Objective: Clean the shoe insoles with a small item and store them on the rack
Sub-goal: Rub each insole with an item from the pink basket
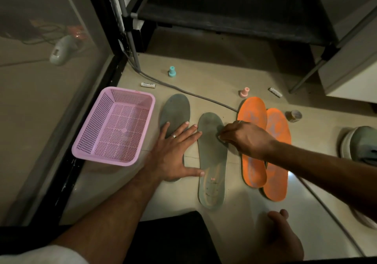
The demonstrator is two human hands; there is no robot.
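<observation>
The left hand [173,151] lies flat, fingers spread, across two grey insoles [212,161]; the right hand [244,139] pinches something small and unclear.

Dim light falls on a pale tiled floor [204,68] beside a glass panel [44,39] with a dark frame.

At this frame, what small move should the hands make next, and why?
Probably draw the right hand down along the grey insole toward its heel. Its curled fingers pinch something too small to identify at the insole's upper edge, while the left hand lies flat, thumb touching that insole, steadying it. Most of the surface below looks unwiped.
</observation>
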